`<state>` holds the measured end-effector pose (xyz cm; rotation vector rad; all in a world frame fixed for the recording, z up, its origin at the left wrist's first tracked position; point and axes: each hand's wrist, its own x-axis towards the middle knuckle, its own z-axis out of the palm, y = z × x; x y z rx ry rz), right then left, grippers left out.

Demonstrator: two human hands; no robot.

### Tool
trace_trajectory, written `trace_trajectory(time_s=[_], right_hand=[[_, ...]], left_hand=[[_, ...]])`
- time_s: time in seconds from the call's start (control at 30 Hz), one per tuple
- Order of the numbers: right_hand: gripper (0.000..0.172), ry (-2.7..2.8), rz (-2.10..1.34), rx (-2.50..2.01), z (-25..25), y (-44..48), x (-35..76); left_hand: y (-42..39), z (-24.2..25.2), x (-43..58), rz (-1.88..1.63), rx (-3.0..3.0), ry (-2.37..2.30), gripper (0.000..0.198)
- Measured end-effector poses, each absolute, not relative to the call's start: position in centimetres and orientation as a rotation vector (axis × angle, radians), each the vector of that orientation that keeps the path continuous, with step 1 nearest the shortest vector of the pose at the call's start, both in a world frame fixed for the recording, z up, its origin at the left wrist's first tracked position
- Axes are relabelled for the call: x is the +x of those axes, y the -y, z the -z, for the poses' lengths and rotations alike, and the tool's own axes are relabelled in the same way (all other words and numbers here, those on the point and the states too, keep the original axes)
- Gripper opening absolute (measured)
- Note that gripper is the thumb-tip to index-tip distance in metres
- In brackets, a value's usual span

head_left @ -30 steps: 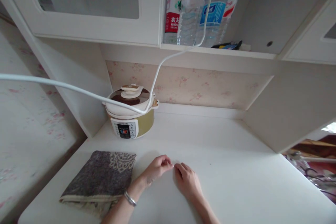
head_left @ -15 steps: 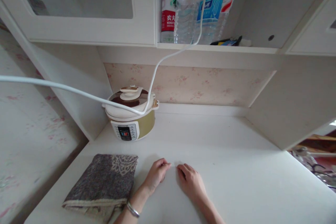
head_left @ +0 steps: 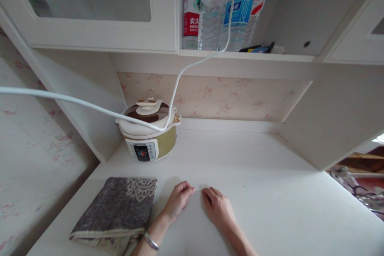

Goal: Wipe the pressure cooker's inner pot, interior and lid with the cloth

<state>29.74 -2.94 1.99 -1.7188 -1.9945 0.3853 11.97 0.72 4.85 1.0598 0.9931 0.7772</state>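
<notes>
My left hand (head_left: 180,198) rests on the white countertop (head_left: 288,200) with its fingers curled in, and no object shows in it. A silver bangle (head_left: 151,241) circles that wrist. Just to the right, a small gap away, my right hand (head_left: 218,204) lies palm down with its fingers bent under, also showing nothing held. Left of my left forearm is a folded grey-brown cloth (head_left: 117,204) with a pale lace-like pattern at its far corner. It lies apart from both hands.
An electric pressure cooker (head_left: 147,132) stands at the back left. A white cable (head_left: 90,107) hangs across the view in front of it. Overhead, a cabinet shelf (head_left: 228,54) holds several plastic bottles (head_left: 213,20). A side panel (head_left: 336,116) bounds the right.
The view has shifted very slightly. Both hands, the cloth and the cooker keep their places.
</notes>
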Motion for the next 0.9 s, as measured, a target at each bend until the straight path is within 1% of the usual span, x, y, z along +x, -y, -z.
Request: trace_trajectory(time_s=[0.17, 0.4, 0.57, 0.9], right_hand=[[0.03, 1.997, -0.394, -1.715, -1.9, 2.93, 29.77], [0.031, 1.992, -0.396, -1.733, -2.11, 2.91, 29.71], [0.032, 1.987, -0.403, -1.714, -2.16, 2.9, 29.67], [0.031, 2.001, -0.401, -1.732, -2.37, 2.95, 29.64]], left_hand=[[-0.67, -5.0, 11.97, -0.781, 1.058, -0.995, 0.037], [-0.74, -4.63, 11.89, -0.776, 1.083, -0.986, 0.034], [-0.79, -4.57, 11.95, -0.782, 1.072, -0.996, 0.038], [-0.72, -4.66, 11.97, -0.785, 1.088, -1.002, 0.035]])
